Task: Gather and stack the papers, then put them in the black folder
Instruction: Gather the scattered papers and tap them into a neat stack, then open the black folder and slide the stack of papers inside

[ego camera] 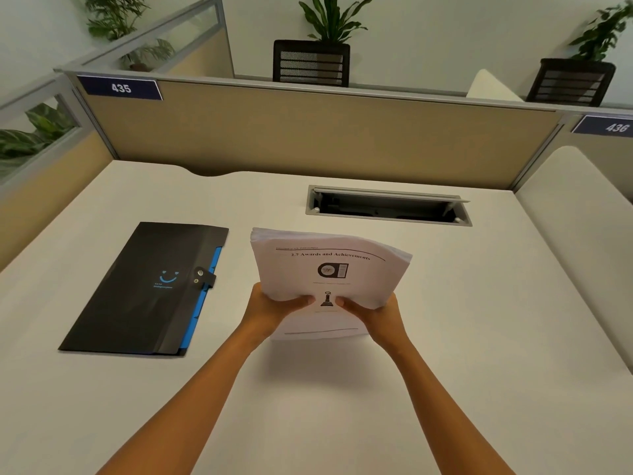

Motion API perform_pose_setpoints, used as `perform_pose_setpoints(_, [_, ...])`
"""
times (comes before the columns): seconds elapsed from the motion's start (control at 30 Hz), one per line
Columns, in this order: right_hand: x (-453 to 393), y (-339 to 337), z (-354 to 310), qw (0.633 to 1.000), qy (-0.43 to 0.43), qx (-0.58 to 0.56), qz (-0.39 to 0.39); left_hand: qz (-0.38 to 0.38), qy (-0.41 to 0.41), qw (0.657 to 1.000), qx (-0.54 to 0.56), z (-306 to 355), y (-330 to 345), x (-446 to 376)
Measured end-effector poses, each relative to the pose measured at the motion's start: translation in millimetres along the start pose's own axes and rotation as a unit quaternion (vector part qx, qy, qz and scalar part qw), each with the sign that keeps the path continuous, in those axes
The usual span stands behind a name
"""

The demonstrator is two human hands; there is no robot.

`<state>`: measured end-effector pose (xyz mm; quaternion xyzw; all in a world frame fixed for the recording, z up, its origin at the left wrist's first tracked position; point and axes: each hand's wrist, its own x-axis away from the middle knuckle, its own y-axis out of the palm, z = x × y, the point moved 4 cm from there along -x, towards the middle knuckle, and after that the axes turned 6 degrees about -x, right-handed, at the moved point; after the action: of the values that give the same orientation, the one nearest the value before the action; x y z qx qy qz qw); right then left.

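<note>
Head view shows us holding the stack of papers (329, 269) upright on its lower edge on the white desk (445, 337), the printed top sheet facing us with its heading about awards and achievements. Our left hand (274, 308) grips the stack's lower left side, thumb laid across the front page and the fingers hidden behind; our right hand (373, 311) mirrors it on the lower right side. The upper part of the stack leans away from us and bows a little, and its top corners look slightly fanned, so we judge the sheets gathered but not yet fully squared. The black folder (137, 296) lies flat just to the left of the papers, apart from them, and its snap strap (205, 276) appears fastened over the blue-edged opening. That is where trouble could start: we will need a free hand to undo the snap, and with only one hand on a thick, flexing stack the sheets could slide or spill across the desk. If we tap the stack unevenly, the lower edge may skid on the smooth surface. Pushing a loosely aligned bundle into the folder could also catch and crumple the outer pages. The open cable tray (388, 205) beyond the papers could swallow a stray sheet.
</note>
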<state>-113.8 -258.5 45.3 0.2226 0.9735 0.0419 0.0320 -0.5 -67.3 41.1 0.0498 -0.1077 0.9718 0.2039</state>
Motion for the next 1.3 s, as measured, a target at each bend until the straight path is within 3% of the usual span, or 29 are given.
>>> perform_pose_setpoints(0.43, [10.4,-5.7,18.9,0.998,0.046,0.051,-0.002,-0.066,-0.037,0.996,-0.038,-23.5,-3.9,-2.2])
perform_pose_setpoints(0.77, [13.7,-21.2,59.7,0.956,0.269,0.097,-0.067,-0.15,-0.179,0.962,-0.144,-52.9,3.8,-1.4])
perform_pose_setpoints(0.9, [15.4,-27.7,71.8,0.946,0.301,0.108,-0.047,-0.145,-0.199,0.959,-0.138,-62.6,6.6,-1.8])
perform_pose_setpoints(1.07, [10.0,-46.8,77.9,0.939,0.312,0.136,0.043,-0.055,-0.188,0.962,-0.189,-57.5,-7.1,-11.5])
perform_pose_setpoints(1.17, [3.4,-58.2,76.2,0.935,0.316,0.14,0.08,0.054,-0.109,0.963,-0.24,-48.3,-32.1,-18.0])
perform_pose_setpoints(1.3, [-4.5,-65.7,73.4,0.932,0.327,0.138,0.076,0.193,-0.056,0.926,-0.319,-37.5,-73.1,-25.0])
